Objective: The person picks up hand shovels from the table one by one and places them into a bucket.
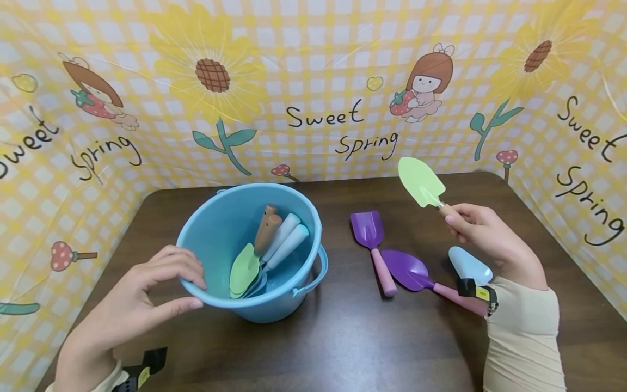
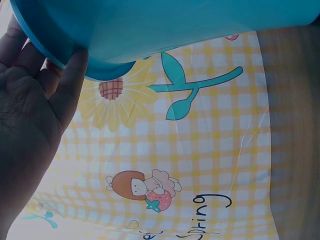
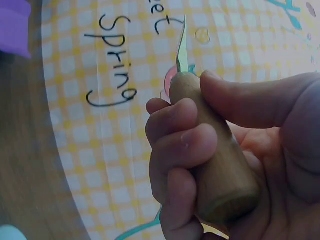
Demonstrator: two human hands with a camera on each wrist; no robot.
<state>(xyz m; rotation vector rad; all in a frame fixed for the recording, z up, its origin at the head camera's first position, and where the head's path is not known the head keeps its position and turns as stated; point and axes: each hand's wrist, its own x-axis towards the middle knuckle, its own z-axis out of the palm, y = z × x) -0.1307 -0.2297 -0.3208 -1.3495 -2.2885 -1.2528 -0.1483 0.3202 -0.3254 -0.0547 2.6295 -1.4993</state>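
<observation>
My right hand (image 1: pixel 472 220) holds a green garden trowel (image 1: pixel 420 181) up over the table's right side, its blade pointing up and to the left. In the right wrist view, the fingers curl round its wooden handle (image 3: pixel 220 165), with the thumb along it. At the left, my left hand (image 1: pixel 152 283) grips the near-left rim of a blue bucket (image 1: pixel 274 310), thumb outside and fingers over the edge. The bucket leans toward me. Inside lie green trowels (image 1: pixel 243 272) with brown handles and blue tools with pale blue handles (image 1: pixel 286 245).
Right of the bucket lie a purple square shovel (image 1: pixel 368 231) and a purple rounded trowel (image 1: pixel 409 270), both pink-handled. A light blue handle (image 1: pixel 467 264) shows beside my right wrist, the rest hidden. Yellow checked cloth (image 1: pixel 313 71) stands around the brown table (image 1: pixel 343 348).
</observation>
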